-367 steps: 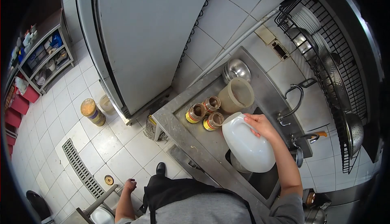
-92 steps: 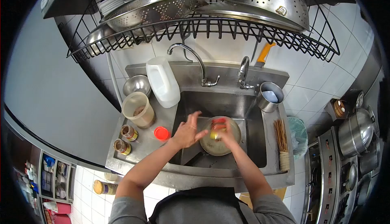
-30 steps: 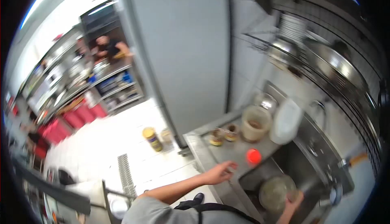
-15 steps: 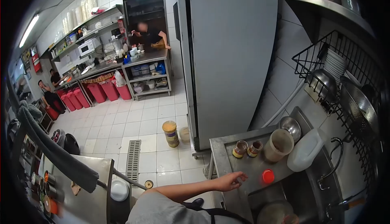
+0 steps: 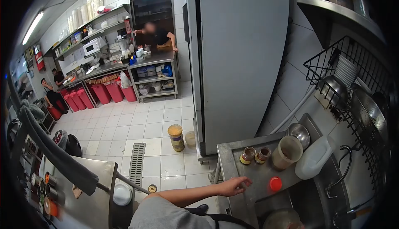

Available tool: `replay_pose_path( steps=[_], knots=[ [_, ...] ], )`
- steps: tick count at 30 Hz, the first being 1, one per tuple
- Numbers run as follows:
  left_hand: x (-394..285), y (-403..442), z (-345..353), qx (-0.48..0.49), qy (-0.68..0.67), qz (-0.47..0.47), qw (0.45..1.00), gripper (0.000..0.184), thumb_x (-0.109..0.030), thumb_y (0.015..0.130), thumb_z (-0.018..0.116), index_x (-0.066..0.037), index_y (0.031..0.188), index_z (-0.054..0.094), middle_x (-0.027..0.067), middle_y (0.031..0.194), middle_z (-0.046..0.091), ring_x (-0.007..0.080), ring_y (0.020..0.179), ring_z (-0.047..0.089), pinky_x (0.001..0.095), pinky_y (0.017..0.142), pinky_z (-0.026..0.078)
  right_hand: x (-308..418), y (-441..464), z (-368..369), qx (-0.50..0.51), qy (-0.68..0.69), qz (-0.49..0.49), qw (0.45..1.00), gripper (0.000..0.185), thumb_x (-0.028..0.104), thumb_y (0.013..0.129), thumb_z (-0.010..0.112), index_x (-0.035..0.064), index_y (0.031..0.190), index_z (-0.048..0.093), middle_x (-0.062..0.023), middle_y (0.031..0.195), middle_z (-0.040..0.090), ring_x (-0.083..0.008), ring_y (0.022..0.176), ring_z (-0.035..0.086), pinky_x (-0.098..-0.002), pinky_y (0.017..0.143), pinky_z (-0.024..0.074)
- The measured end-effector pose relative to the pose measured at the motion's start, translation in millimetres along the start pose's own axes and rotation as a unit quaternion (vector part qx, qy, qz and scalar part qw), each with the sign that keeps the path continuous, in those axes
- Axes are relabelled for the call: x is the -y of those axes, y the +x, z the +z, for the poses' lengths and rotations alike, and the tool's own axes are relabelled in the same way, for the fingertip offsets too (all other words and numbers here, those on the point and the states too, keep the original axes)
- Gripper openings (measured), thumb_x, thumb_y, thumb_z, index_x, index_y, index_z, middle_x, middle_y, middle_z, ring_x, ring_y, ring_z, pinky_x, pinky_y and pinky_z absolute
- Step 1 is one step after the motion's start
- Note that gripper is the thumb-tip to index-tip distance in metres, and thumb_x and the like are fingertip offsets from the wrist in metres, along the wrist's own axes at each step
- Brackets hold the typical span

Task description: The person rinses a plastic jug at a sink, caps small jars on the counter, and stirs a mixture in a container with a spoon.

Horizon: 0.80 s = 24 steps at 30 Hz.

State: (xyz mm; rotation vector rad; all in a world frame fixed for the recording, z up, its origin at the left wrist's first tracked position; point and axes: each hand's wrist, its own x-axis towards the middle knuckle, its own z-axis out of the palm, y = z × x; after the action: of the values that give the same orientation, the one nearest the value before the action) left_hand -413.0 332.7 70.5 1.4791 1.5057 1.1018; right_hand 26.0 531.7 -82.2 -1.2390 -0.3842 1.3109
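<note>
From my end: left hand (image 5: 235,186) is over the near edge of the worktop (image 5: 232,170), grip released, fingers loosely bent and spread, nothing held. I see it nearest the red lid (image 5: 275,183), which lies on the worktop just beside the sink (image 5: 264,207); gap between hand and lid, not touching. Right hand: I get only a reddish blur at the bottom edge, over the round pan (image 5: 279,220) in the sink, so I can't tell its grip or whether it holds anything. Two brown-smeared jars, left jar (image 5: 247,156) and right jar (image 5: 262,155), stand upright side by side, tops off, beyond the left hand. Plastic tub (image 5: 286,152) is next to them, then white jug (image 5: 312,161) by the sink, metal bowl (image 5: 299,134) behind the tub.
</note>
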Motion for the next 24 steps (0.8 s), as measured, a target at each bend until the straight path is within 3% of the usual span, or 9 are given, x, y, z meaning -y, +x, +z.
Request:
replay_pose_path(
  steps=[3, 4, 9, 14, 17, 20, 21, 23, 24],
  knots=[
    [16.0, 2.6, 1.2, -0.007, -0.026, 0.006, 1.000, 0.037, -0.001, 0.084, 0.053, -0.004, 0.119, 0.045, 0.0103, 0.112, 0.054, 0.0237, 0.103, 0.056, 0.0352, 0.087, 0.048, 1.3, -3.2, 2.5, 0.070, -0.050, 0.094, 0.992, 0.033, 0.035, 0.085, 0.049, 0.0070, 0.100, 0.059, -0.0102, 0.101, 0.056, -0.0289, 0.099, 0.052, -0.0476, 0.077, 0.0487],
    [24.6, 2.9, 4.6, -0.009, -0.043, 0.007, 0.999, 0.036, -0.001, 0.084, 0.053, -0.004, 0.119, 0.045, 0.0107, 0.112, 0.054, 0.0237, 0.103, 0.055, 0.0349, 0.087, 0.049, 35.9, -99.9, 63.0, 0.031, -0.146, 0.035, 0.988, 0.038, 0.037, 0.088, 0.045, 0.0064, 0.106, 0.057, -0.0117, 0.103, 0.056, -0.0302, 0.102, 0.051, -0.0455, 0.081, 0.0475],
    [13.0, -4.8, 4.0, -0.002, -0.013, 0.013, 1.000, 0.036, -0.001, 0.084, 0.052, -0.003, 0.119, 0.045, 0.0116, 0.111, 0.054, 0.0231, 0.107, 0.054, 0.0330, 0.085, 0.050, -20.7, -9.3, -11.0, 0.054, -0.072, -0.070, 0.993, 0.041, 0.037, 0.087, 0.051, 0.0077, 0.116, 0.054, -0.0144, 0.111, 0.054, -0.0302, 0.101, 0.052, -0.0432, 0.083, 0.0468],
    [10.5, 0.1, -2.5, -0.002, 0.024, 0.016, 1.000, 0.036, -0.002, 0.084, 0.053, -0.003, 0.119, 0.045, 0.0114, 0.111, 0.053, 0.0235, 0.107, 0.054, 0.0334, 0.085, 0.050, 50.3, -166.8, 88.8, 0.001, -0.174, 0.012, 0.985, 0.041, 0.031, 0.084, 0.059, 0.0073, 0.117, 0.054, -0.0153, 0.105, 0.057, -0.0288, 0.096, 0.054, -0.0421, 0.082, 0.0474],
    [6.4, 0.3, -0.7, -0.007, 0.010, 0.051, 0.999, 0.036, -0.002, 0.084, 0.053, -0.004, 0.119, 0.045, 0.0111, 0.112, 0.053, 0.0233, 0.107, 0.053, 0.0338, 0.085, 0.050, 44.1, -150.4, 76.1, 0.019, -0.161, 0.043, 0.986, 0.047, 0.031, 0.077, 0.068, 0.0053, 0.113, 0.054, -0.0169, 0.103, 0.057, -0.0307, 0.094, 0.054, -0.0414, 0.079, 0.0480],
    [13.6, 0.7, -2.8, 0.001, -0.031, -0.004, 1.000, 0.036, -0.001, 0.084, 0.053, -0.004, 0.119, 0.046, 0.0110, 0.112, 0.053, 0.0234, 0.106, 0.054, 0.0342, 0.084, 0.050, 18.8, -111.5, 54.2, 0.036, -0.136, 0.078, 0.987, 0.054, 0.032, 0.069, 0.076, 0.0034, 0.110, 0.054, -0.0184, 0.100, 0.058, -0.0326, 0.092, 0.055, -0.0406, 0.075, 0.0487],
    [13.0, -1.2, -2.7, 0.003, -0.015, -0.001, 1.000, 0.036, -0.001, 0.084, 0.052, -0.004, 0.119, 0.046, 0.0109, 0.112, 0.053, 0.0233, 0.105, 0.054, 0.0340, 0.084, 0.050, 3.2, -89.5, 33.1, 0.042, -0.207, -0.031, 0.977, 0.055, 0.030, 0.068, 0.078, 0.0039, 0.110, 0.054, -0.0183, 0.103, 0.057, -0.0322, 0.094, 0.055, -0.0404, 0.077, 0.0485],
    [9.1, -0.4, -4.5, 0.000, 0.015, 0.011, 1.000, 0.035, -0.001, 0.084, 0.052, -0.004, 0.118, 0.047, 0.0105, 0.112, 0.053, 0.0233, 0.105, 0.055, 0.0335, 0.084, 0.050, -4.8, -74.7, 23.2, 0.061, -0.338, -0.252, 0.905, 0.058, 0.026, 0.065, 0.081, 0.0048, 0.111, 0.054, -0.0182, 0.109, 0.055, -0.0314, 0.099, 0.053, -0.0399, 0.079, 0.0482],
    [11.4, -4.4, -0.6, -0.001, -0.002, 0.010, 1.000, 0.035, -0.002, 0.084, 0.052, -0.004, 0.119, 0.047, 0.0103, 0.112, 0.054, 0.0232, 0.104, 0.055, 0.0334, 0.084, 0.049, -2.3, -72.5, 6.3, 0.003, -0.602, -0.356, 0.715, 0.060, 0.015, 0.066, 0.080, 0.0074, 0.118, 0.052, -0.0172, 0.115, 0.052, -0.0298, 0.101, 0.052, -0.0392, 0.082, 0.0481]
  ],
)
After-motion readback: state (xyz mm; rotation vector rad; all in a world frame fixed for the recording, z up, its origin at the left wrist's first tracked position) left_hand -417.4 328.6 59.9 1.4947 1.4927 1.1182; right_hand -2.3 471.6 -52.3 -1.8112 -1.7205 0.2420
